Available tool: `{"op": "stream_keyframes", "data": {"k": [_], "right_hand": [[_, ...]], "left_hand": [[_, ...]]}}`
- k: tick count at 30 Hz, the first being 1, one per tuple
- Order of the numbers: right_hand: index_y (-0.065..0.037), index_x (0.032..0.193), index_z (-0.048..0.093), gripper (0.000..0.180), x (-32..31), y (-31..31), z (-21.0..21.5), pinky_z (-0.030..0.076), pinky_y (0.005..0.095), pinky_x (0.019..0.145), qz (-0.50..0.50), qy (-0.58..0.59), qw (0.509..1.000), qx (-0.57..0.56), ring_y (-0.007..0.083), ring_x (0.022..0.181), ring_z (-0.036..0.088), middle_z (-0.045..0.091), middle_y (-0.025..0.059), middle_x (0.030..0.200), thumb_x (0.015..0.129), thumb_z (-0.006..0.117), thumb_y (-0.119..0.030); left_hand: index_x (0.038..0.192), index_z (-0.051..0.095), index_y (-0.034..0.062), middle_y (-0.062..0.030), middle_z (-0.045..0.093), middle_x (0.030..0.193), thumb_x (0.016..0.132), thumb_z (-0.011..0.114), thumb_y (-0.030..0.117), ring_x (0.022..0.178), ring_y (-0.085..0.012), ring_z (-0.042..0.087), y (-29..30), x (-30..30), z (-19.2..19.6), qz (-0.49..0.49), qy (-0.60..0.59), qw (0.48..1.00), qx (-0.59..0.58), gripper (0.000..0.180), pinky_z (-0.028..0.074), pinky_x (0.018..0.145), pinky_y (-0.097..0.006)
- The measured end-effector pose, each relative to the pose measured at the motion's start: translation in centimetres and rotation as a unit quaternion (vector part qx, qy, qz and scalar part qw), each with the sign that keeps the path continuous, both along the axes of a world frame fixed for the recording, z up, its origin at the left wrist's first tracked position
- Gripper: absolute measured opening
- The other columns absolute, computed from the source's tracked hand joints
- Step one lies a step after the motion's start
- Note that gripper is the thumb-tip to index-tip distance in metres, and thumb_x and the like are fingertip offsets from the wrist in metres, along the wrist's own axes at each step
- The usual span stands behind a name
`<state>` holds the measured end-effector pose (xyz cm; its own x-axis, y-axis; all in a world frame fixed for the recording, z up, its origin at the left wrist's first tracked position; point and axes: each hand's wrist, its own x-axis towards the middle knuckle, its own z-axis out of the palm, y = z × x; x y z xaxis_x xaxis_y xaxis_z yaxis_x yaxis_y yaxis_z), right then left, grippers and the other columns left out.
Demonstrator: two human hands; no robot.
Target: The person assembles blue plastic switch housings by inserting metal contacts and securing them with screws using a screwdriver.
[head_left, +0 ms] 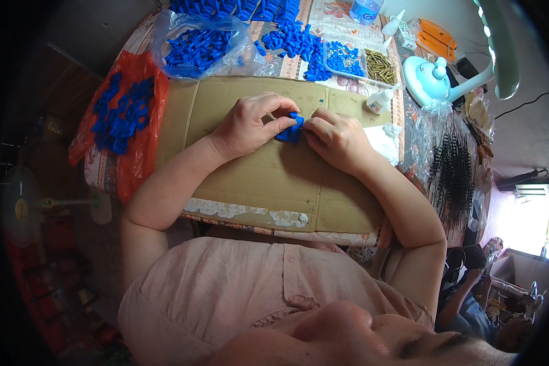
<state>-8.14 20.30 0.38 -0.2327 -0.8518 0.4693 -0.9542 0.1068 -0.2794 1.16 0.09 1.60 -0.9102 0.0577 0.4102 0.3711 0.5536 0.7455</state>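
Over the cardboard point(244, 183), the left hand point(249, 125) is pinching a blue piece point(293, 132) in near-closed fingers, probably steadying it for the right hand point(340, 137), whose bunched fingers' hold is unclear.

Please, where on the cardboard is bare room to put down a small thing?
The widest bare patch of cardboard lies between the forearms, on the near side of the blue part. Another lies between the red bag and the left hand. The far edge is crowded by a clear bag, blue pile and tray.
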Motion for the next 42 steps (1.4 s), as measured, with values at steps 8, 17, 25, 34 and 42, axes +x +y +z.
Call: {"op": "stream_keyframes", "data": {"k": [8,17,25,34,42], "right_hand": [[-0.008,0.087,0.063,0.014,0.0,0.1,-0.1,0.052,0.0383,0.059,-0.015,-0.03,0.999,0.002,0.0282,0.067,0.062,0.059,0.0077,0.081,0.074,0.069,-0.008],[-0.008,0.087,0.063,0.01,-0.1,-0.2,0.1,0.051,0.0403,0.059,-0.016,-0.067,0.998,-0.009,0.0305,0.067,0.062,0.059,0.0092,0.08,0.078,0.067,-0.011],[-0.006,0.088,0.062,0.01,0.8,-0.4,0.2,0.05,0.0408,0.06,-0.045,-0.079,0.996,-0.011,0.0315,0.071,0.063,0.06,0.0105,0.081,0.08,0.067,-0.008],[-0.007,0.099,0.06,0.02,0.6,-0.2,0.6,0.052,0.0435,0.067,0.02,-0.152,0.988,0.004,0.035,0.076,0.063,0.061,0.0119,0.086,0.08,0.065,-0.008],[-0.006,0.09,0.062,0.018,0.0,-0.2,0.3,0.052,0.0415,0.063,0.01,-0.123,0.992,0.004,0.0313,0.073,0.064,0.061,0.0104,0.083,0.076,0.072,-0.013]], "left_hand": [[0.096,0.064,0.0024,-0.0097,0.067,0.087,0.082,0.071,0.008,0.078,-0.0198,0.065,0.0,-0.1,0.0,-0.01,0.016,1.0,-0.008,0.016,0.053,0.066,-0.031],[0.091,0.064,0.0019,-0.0084,0.063,0.082,0.079,0.072,0.003,0.075,-0.0201,0.063,0.0,-0.3,-0.4,-0.013,0.069,0.995,-0.071,0.014,0.05,0.068,-0.03],[0.094,0.065,0.0021,-0.0071,0.064,0.084,0.08,0.072,0.004,0.078,-0.0163,0.064,0.2,-0.3,-0.5,0.0,-0.026,1.0,0.011,0.017,0.051,0.072,-0.029],[0.097,0.065,0.0024,-0.0069,0.065,0.089,0.081,0.069,0.001,0.082,-0.0156,0.064,0.1,0.2,0.2,-0.025,-0.077,0.996,0.023,0.017,0.052,0.075,-0.029],[0.1,0.062,0.0026,-0.0096,0.063,0.089,0.077,0.068,0.0,0.081,-0.0212,0.063,-0.5,0.1,0.3,-0.071,-0.029,0.997,-0.014,0.024,0.051,0.076,-0.033]]}}
